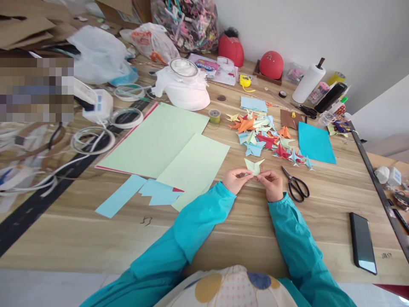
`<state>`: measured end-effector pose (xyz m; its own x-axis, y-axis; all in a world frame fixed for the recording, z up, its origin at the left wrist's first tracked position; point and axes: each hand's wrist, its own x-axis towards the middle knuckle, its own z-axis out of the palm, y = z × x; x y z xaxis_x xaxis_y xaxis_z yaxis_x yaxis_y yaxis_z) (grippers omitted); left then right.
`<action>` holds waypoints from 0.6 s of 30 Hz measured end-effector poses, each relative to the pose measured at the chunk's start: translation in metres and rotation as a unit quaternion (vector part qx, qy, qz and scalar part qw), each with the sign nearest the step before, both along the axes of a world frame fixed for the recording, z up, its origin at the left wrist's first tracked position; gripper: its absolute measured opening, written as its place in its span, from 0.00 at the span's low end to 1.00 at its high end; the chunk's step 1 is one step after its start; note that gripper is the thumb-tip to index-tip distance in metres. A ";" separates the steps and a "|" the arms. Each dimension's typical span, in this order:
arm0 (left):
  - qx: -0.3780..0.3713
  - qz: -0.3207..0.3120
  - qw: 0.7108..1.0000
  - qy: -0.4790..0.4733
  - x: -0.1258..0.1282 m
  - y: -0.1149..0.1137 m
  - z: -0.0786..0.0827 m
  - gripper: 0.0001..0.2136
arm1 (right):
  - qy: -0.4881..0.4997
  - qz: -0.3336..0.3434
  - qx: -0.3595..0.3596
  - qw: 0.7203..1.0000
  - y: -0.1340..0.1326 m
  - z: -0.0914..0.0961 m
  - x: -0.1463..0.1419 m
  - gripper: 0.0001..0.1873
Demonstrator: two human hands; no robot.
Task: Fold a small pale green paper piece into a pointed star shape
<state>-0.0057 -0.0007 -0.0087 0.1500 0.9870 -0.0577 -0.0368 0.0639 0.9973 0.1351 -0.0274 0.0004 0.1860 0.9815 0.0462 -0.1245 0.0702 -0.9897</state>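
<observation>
Between my two hands is a small folded paper figure (pixel 254 166) in pale green, with two pointed flaps spread upward. My left hand (pixel 237 180) pinches its lower left edge, and my right hand (pixel 270 183) pinches the lower right. Just beyond lies a pile of folded paper figures (pixel 255 137) in orange, red, blue and pale green. Black-handled scissors (pixel 297 186) rest to the right of my right hand. Left of my left hand, a pale green sheet (pixel 194 164) overlaps a larger green stack (pixel 153 138). Blue paper scraps (pixel 161 192) lie near it.
A phone (pixel 363 243) lies at the right. Behind the pile are a blue paper stack (pixel 254 104), a yellow tape measure (pixel 245 81) and a turquoise sheet (pixel 316 143). A white bag-covered container (pixel 183 87) stands at the back. Coiled white cables (pixel 92 140) spread over the left side.
</observation>
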 end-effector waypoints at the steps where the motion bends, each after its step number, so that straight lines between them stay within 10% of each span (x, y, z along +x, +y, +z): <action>1: 0.001 0.001 1.000 0.000 0.000 0.000 0.000 0.10 | 0.001 -0.001 -0.002 1.000 0.000 0.000 0.000 0.07; 18: -0.028 0.001 0.999 -0.027 0.002 -0.001 0.001 0.10 | -0.015 0.001 -0.037 0.999 -0.001 0.007 -0.005 0.10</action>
<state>-0.0041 -0.0020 -0.0080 0.1524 0.9827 -0.1051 -0.0908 0.1198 0.9886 0.1298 -0.0287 0.0072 0.1845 0.9826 -0.0199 -0.0946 -0.0024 -0.9955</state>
